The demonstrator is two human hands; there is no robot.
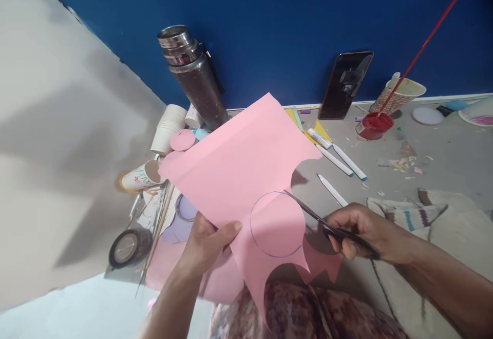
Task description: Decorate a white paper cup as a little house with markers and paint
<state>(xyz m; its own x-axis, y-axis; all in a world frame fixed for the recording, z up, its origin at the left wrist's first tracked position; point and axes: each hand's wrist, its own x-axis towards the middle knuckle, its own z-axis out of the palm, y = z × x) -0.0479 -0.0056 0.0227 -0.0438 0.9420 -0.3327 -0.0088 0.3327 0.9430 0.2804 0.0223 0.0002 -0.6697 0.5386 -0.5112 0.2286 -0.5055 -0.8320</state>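
My left hand pinches the lower left edge of a pink sheet of paper, thumb on top and fingers underneath. A circle is drawn on the sheet in blue, and curved pieces are cut out of its right and lower edges. In my right hand is a pair of scissors with black handles. Their blades reach the sheet at the upper right of the drawn circle. Pink offcuts lie below the sheet, partly hidden by it.
A metal flask and stacked paper cups stand at the back left. Black tape lies left. Markers, a phone against the blue wall, and a red paint pot with a stick are at right. A cloth lies near my right arm.
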